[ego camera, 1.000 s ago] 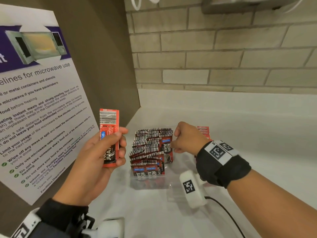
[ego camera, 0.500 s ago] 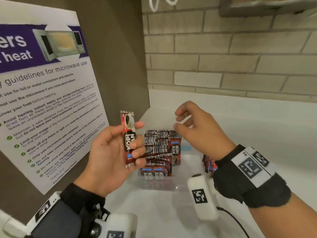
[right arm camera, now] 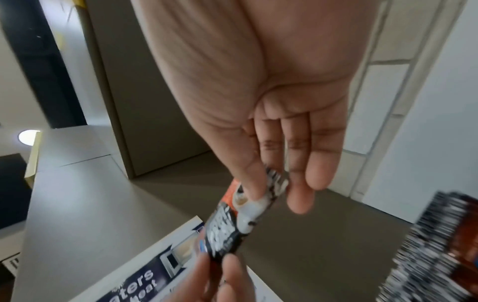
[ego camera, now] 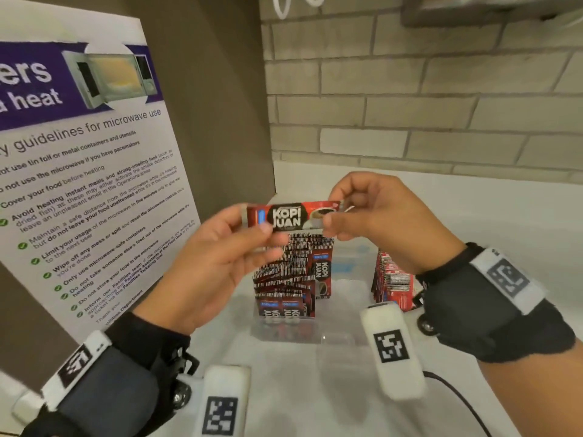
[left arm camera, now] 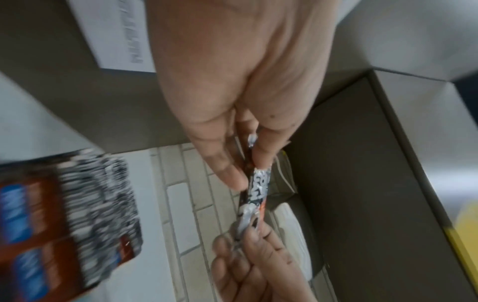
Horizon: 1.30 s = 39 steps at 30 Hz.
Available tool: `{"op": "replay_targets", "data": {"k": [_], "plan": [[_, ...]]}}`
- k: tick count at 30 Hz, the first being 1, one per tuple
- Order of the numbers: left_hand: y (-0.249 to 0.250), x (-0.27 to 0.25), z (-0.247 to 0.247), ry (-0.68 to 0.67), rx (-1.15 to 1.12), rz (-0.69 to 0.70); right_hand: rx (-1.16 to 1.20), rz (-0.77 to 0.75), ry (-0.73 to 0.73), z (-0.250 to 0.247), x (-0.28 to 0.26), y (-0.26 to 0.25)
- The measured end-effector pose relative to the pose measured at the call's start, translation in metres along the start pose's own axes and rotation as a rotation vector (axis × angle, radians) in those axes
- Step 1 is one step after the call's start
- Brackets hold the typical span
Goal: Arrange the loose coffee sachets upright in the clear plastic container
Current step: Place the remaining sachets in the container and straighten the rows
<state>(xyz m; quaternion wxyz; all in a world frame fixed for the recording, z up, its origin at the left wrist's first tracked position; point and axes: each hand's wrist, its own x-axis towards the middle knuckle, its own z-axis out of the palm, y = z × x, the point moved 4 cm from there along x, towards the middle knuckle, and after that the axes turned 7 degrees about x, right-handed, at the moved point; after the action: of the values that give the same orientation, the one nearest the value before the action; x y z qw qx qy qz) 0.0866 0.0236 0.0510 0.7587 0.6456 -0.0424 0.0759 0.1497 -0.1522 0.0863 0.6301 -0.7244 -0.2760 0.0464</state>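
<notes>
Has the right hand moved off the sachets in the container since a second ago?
Yes. The right hand has risen from the packed sachets in the clear container and now pinches the held sachet above them, opposite the left hand.

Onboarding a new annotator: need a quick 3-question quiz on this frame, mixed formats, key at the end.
1. True or false: the held sachet lies roughly level, above the sachets already standing in the clear container.
2. Which hand holds the held sachet? A) left only B) right only C) both, one at each end
3. Fill in: a second bunch of sachets stands beside the right ____.

Key
1. True.
2. C: the left hand pinches the end with the blue patch, and the right hand pinches the end with the coffee cup picture.
3. Wrist: the bunch shows just left of it in the head view.
</notes>
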Motion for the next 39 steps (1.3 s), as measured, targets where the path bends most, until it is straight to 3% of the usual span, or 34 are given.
{"op": "replay_targets", "data": {"k": [3,6,12,17,23,30,34,39], "plan": [[0.013,0.009,0.002,0.078,0.201,0.139,-0.115,0.026,-0.045,0.003,-0.007,0.007],[0.019,0.014,0.016,0.067,0.422,0.251,-0.21,-0.05,0.022,-0.001,-0.008,-0.001],[0.012,0.019,0.028,0.044,0.508,0.258,-0.331,-0.047,0.026,-0.004,-0.003,0.003],[-0.005,0.015,0.003,0.16,0.358,0.178,-0.368,0.215,0.124,-0.014,-0.003,0.055],[-0.024,0.003,-0.024,0.241,0.292,0.097,-0.304,0.449,0.067,-0.006,-0.003,0.093],[-0.052,-0.007,-0.034,0.194,0.337,-0.107,-0.386,0.496,0.018,0.01,0.009,0.105],[-0.067,-0.014,-0.029,0.096,0.315,-0.228,-0.425,0.504,0.008,0.016,0.012,0.112],[-0.081,-0.02,-0.024,-0.028,0.301,-0.281,-0.47,0.539,-0.015,0.018,0.01,0.118]]}}
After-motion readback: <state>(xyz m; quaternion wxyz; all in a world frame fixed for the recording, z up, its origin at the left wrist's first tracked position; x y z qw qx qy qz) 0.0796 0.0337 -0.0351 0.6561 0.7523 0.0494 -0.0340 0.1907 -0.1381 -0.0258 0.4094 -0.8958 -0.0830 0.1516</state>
